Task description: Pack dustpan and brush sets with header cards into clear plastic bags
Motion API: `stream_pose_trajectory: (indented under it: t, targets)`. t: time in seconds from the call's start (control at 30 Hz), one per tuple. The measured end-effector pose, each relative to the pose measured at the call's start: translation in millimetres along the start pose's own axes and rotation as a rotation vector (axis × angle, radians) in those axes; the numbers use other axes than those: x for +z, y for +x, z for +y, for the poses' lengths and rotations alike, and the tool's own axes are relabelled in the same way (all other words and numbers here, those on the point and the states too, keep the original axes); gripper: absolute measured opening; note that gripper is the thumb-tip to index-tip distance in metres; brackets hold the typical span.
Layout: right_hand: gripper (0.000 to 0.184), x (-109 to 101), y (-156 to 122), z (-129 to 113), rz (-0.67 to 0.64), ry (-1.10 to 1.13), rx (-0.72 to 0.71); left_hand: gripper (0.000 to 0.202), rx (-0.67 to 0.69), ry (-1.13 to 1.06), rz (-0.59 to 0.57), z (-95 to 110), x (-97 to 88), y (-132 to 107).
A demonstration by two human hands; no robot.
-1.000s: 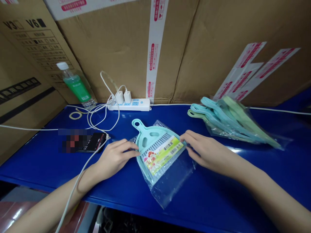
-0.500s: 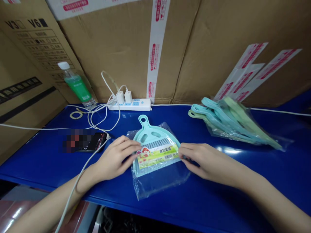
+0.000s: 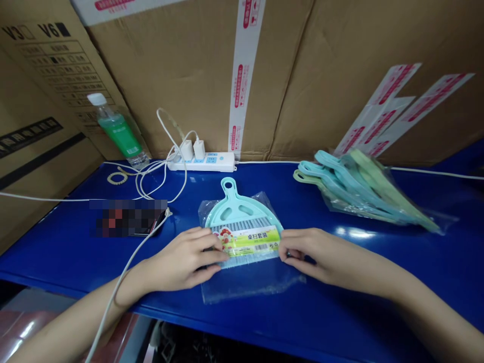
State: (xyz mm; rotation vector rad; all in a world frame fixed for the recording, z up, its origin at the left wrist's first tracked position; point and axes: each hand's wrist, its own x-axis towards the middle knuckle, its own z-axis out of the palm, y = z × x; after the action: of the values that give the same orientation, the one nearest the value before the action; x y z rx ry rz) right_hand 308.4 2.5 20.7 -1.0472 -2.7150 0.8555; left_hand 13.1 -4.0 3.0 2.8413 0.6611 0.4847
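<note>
Pale-blue plastic dustpan-and-brush set in clear film [image 3: 247, 222], mid-frame, has swung squarer; its handle now points away, so both sides look evenly reachable.

Glossy blue surface [image 3: 287, 317] lies open toward its front edge, lower centre; right grip [image 3: 317, 252] pinches the set's right side; left grip [image 3: 189, 257] touches the left, clenched or loose I cannot tell; beyond, a white plastic power strip [image 3: 223, 162] bounds the room; film-wrapped blue and green dustpans [image 3: 351, 186] crowd upper right.
</note>
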Motion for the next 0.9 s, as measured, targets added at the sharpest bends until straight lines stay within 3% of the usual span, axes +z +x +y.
stream_pose_trajectory:
  t: [0.13,0.33,0.53,0.7,0.9]
  targets:
    - [0.012,0.7,-0.7,-0.7,0.007,0.097,0.078,0.025,-0.063,-0.033,-0.002,-2.8,-2.4,-0.6]
    - [0.02,4.0,-0.5,-3.9,-0.004,0.1,0.118,0.028,-0.102,-0.038,0.012,-7.9,0.8,-3.1]
    - [0.02,6.3,0.8,-5.7,0.005,0.015,0.141,0.018,-0.132,-0.097,-0.012,-4.6,-1.4,-0.6]
    - [0.007,14.6,1.5,-10.2,0.102,-0.2,0.094,0.015,-0.184,-0.112,-0.042,0.9,-2.1,2.6]
    - [0.011,21.9,4.7,-13.5,0.151,-0.365,-0.06,0.006,-0.2,-0.11,-0.021,1.9,-1.6,3.0]
